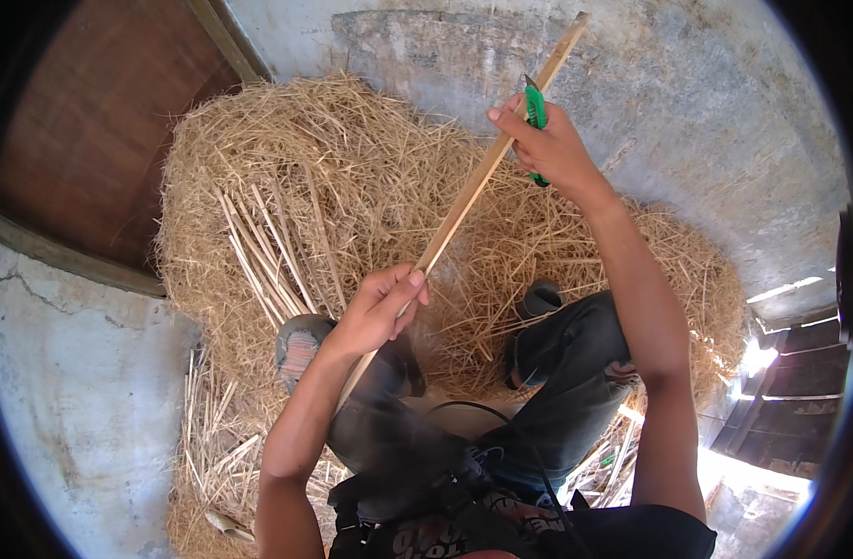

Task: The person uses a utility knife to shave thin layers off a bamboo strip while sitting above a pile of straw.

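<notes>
A long, flat wooden strip (473, 189) runs slantwise from my lap up toward the wall at the upper right. My left hand (385, 306) is closed round its lower part, thumb on top. Farther up, my right hand (547, 140) holds a green utility knife (536, 107) with its dark blade pointing up. The thumb of that hand lies over the strip, so knife and strip sit together in its grip. Whether the blade touches the wood cannot be made out.
Straw (333, 149) is heaped in front of me, with a bundle of thin sticks (266, 252) lying on it at left. A weathered wall (687, 102) rises behind. At the upper left stands a brown wooden panel (100, 130). A dark cord (501, 419) crosses my lap.
</notes>
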Motion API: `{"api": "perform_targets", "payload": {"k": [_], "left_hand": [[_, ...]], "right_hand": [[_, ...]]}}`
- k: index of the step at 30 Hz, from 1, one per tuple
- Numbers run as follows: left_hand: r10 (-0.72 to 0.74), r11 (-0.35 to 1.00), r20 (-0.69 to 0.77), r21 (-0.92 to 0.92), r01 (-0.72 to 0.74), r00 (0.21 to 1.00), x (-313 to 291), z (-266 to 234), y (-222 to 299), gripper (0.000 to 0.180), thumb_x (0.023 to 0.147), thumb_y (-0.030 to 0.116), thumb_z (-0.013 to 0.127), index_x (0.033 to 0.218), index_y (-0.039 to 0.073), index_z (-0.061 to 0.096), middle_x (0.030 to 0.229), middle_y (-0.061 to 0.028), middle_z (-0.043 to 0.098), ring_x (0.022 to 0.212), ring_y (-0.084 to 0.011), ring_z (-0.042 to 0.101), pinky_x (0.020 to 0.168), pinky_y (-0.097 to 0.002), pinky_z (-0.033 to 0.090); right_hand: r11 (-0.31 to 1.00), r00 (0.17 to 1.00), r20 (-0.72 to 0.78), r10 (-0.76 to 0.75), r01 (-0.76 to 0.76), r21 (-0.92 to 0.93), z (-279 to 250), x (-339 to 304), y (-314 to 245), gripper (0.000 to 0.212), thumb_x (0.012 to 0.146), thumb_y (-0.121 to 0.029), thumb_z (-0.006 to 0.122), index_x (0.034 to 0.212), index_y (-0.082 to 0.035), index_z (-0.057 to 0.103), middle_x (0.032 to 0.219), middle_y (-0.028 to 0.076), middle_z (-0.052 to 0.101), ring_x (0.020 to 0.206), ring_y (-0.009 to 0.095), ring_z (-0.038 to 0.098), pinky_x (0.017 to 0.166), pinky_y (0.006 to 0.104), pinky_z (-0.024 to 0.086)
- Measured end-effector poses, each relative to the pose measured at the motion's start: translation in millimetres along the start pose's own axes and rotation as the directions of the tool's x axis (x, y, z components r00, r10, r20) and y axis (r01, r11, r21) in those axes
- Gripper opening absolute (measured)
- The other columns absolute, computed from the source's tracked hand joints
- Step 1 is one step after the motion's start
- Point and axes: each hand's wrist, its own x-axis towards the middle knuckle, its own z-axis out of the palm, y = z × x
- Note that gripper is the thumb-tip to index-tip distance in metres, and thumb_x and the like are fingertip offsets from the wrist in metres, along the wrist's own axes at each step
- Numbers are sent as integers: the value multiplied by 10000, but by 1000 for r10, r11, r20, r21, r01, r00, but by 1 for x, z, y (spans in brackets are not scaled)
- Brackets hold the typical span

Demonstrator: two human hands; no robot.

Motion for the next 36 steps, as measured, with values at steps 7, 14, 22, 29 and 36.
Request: {"api": "perform_targets", "payload": {"k": [7,14,22,29,36], "left_hand": [[39,999,20,-17,-39,999,3,0,-5,327,1080,272,506,904,31,639,538,13,472,425,-73,426,454,-235,334],[86,996,3,7,-86,996,0,7,7,298,1030,226,602,1194,-19,649,640,25,536,482,-49,481,461,-209,381],[139,981,-30,138,-133,990,2,10,3,450,1091,267,549,1458,5,547,642,40,524,495,-37,476,464,-210,377],[120,977,-60,184,-107,991,8,1,14,531,1134,374,394,1444,-32,542,552,27,440,433,-60,396,449,-224,344],[86,994,-147,-49,-94,985,20,5,18,481,1137,374,384,1338,-22,570,544,26,368,424,-84,356,429,-240,312]], "right_hand": [[998,1000,-11,-26,25,-56,-8,-3,5,411,956,-436,753,911,-42,644,572,-64,469,465,35,422,435,256,315],[995,999,-45,11,-16,-100,-14,-3,4,415,955,-428,749,890,-28,659,574,-59,479,453,47,428,421,263,317],[984,993,-119,-24,3,-179,-6,1,12,446,969,-475,697,852,-47,660,612,-25,488,553,93,474,529,333,386],[899,968,191,-163,225,-375,33,-21,9,259,883,-259,736,810,-27,648,606,53,515,546,181,528,547,395,431],[715,935,355,-1,249,-653,78,-50,-7,119,757,-90,680,784,24,697,753,234,681,733,428,685,698,509,555]]}}
